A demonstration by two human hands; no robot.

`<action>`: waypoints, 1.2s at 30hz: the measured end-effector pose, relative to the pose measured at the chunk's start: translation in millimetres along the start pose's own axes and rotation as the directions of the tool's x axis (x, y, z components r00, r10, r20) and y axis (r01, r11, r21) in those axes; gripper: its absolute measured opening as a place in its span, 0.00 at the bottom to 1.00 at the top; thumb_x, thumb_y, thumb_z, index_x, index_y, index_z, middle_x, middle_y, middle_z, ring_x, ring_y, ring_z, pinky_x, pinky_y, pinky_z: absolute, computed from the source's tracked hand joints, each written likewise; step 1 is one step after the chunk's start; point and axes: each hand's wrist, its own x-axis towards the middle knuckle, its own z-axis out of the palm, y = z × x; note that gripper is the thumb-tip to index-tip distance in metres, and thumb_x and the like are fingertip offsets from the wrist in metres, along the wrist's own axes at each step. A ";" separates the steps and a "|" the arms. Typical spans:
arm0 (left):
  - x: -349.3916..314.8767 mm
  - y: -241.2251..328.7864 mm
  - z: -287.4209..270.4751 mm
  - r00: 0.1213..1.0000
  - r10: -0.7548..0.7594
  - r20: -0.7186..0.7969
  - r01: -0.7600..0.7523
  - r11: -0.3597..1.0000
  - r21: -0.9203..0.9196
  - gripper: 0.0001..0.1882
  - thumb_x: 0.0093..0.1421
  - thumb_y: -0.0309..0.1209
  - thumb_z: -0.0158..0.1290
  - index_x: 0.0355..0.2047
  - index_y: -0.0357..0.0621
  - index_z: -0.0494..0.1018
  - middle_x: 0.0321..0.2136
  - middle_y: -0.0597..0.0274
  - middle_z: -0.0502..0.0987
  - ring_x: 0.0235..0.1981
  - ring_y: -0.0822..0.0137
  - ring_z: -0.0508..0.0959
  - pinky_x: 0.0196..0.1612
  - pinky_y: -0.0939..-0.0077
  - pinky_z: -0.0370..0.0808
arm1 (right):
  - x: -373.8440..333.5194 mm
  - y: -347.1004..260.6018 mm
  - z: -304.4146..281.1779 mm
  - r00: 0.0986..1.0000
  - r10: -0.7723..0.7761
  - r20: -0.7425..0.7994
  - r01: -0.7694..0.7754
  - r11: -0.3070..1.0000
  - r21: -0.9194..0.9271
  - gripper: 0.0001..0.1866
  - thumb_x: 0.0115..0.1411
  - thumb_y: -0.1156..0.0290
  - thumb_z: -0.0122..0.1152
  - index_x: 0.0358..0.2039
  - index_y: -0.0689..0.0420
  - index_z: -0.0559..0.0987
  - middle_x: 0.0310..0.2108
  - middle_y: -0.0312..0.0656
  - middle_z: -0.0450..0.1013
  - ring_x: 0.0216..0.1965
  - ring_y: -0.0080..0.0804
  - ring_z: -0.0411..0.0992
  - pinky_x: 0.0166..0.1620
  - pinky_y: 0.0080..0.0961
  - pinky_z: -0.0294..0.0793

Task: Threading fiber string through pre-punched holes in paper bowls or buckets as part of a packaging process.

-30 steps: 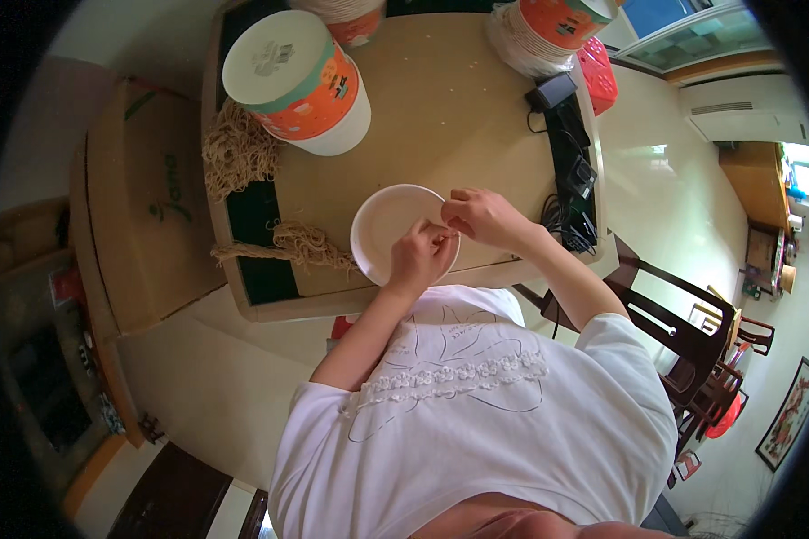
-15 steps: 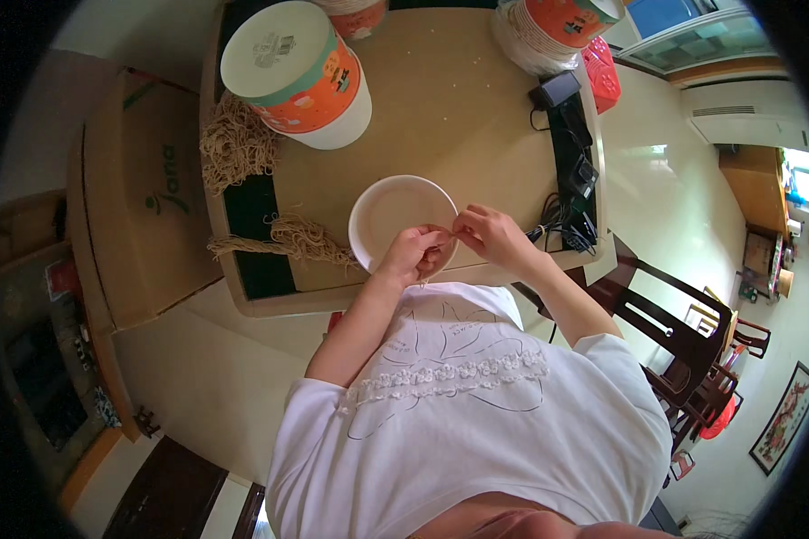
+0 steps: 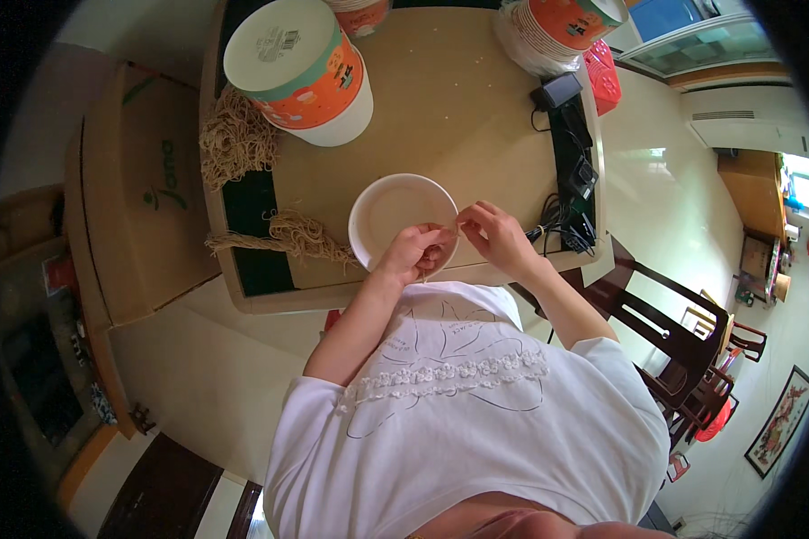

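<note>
A white paper tub, its open mouth facing up, sits at the table's near edge. Over its near right rim, my left hand is closed on a thin tan string, and a short end shows below the fingers. My right hand is just right of the rim, thumb and forefinger pinched together; the string between them is too fine to see clearly. Left of the tub lies a bundle of tan strings, its looped end close to the rim.
Another heap of tan string lies at the left edge beside a stack of printed paper tubs. More stacked tubs stand back right. A black adapter and cables line the right edge. A cardboard box stands left.
My right hand has drawn slightly away from the left, opening a small gap between the fingertips. The left hand and the tub have hardly moved.
</note>
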 end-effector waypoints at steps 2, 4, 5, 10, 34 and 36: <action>-0.1 -2.9 1.0 0.996 0.052 -0.076 -0.046 0.996 0.070 0.04 0.59 0.29 0.53 0.33 0.44 0.72 0.20 0.73 0.69 0.16 0.82 0.63 0.15 0.89 0.54 | 1.1 -3.2 -3.2 1.000 0.015 -0.011 -0.016 0.999 -0.030 0.06 0.53 0.77 0.56 0.33 0.57 0.74 0.29 0.45 0.70 0.32 0.48 0.71 0.36 0.37 0.72; -0.6 -4.1 4.3 0.990 0.096 -0.105 -0.083 0.989 0.122 0.04 0.59 0.28 0.54 0.34 0.43 0.72 0.20 0.73 0.69 0.16 0.82 0.63 0.15 0.89 0.54 | 3.6 -6.1 -7.0 0.997 -0.065 0.030 0.067 0.996 -0.055 0.06 0.53 0.77 0.57 0.32 0.56 0.74 0.30 0.44 0.70 0.33 0.46 0.71 0.35 0.37 0.72; -1.0 -3.9 6.9 0.981 0.142 -0.129 -0.119 0.977 0.175 0.05 0.59 0.28 0.54 0.34 0.42 0.72 0.20 0.73 0.69 0.16 0.83 0.63 0.15 0.90 0.54 | 4.7 -4.0 -7.9 0.997 -0.065 0.028 0.066 0.996 -0.055 0.06 0.53 0.77 0.57 0.32 0.56 0.74 0.30 0.44 0.70 0.33 0.46 0.71 0.35 0.37 0.72; -3.7 -2.1 14.3 0.964 0.214 -0.159 -0.176 0.959 0.222 0.05 0.59 0.27 0.54 0.35 0.41 0.72 0.20 0.74 0.69 0.15 0.83 0.63 0.16 0.89 0.56 | 8.3 -3.2 -11.8 0.976 -0.182 0.119 0.199 0.967 -0.159 0.05 0.51 0.75 0.58 0.29 0.55 0.74 0.29 0.43 0.69 0.33 0.43 0.70 0.35 0.36 0.71; -15.9 -11.9 23.5 0.426 0.860 0.281 -0.408 -0.095 0.908 0.04 0.52 0.26 0.59 0.26 0.42 0.74 0.22 0.64 0.75 0.20 0.72 0.74 0.21 0.76 0.70 | 46.3 -9.7 -7.9 0.942 -0.276 0.193 0.314 0.926 -0.208 0.05 0.50 0.74 0.61 0.28 0.56 0.76 0.29 0.42 0.70 0.33 0.42 0.71 0.35 0.35 0.71; -9.1 -15.0 14.6 0.496 0.862 0.109 -0.461 0.155 0.874 0.04 0.52 0.27 0.59 0.25 0.42 0.74 0.20 0.66 0.75 0.16 0.76 0.70 0.19 0.79 0.66 | 42.2 -10.7 -8.3 0.963 -0.237 0.127 0.258 0.947 -0.191 0.04 0.50 0.74 0.59 0.28 0.56 0.75 0.28 0.42 0.70 0.33 0.43 0.71 0.35 0.36 0.71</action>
